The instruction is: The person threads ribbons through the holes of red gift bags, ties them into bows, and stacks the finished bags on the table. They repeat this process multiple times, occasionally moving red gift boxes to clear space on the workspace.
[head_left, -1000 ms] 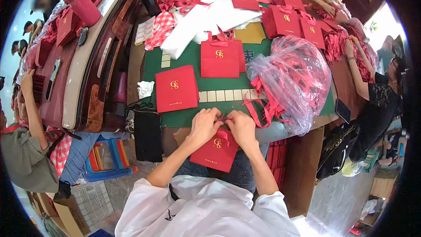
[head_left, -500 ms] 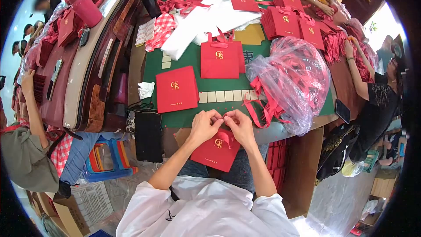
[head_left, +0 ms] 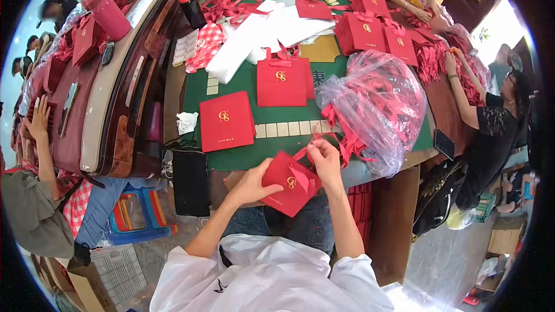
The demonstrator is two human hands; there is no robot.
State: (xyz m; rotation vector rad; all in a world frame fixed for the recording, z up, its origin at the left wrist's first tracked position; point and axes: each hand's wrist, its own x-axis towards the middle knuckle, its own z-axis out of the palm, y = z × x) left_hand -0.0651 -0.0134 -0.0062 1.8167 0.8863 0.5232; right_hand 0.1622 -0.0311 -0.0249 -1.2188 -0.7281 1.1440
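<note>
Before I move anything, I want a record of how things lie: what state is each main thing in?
Left hand: gripping held bag
Right hand: pinching red ribbon
Held bag: flat, tilted
Front-left bag stack: flat
Plastic sack: bulging
Black bottle: lid on
Checked cloth near bottle: rumpled
White tissue: crumpled
Phone: screen dark

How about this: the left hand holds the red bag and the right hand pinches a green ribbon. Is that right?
Not quite: the ribbon is red, not green, as the head view shows. The left hand does hold the red bag, and the right hand does pinch the ribbon.
</note>
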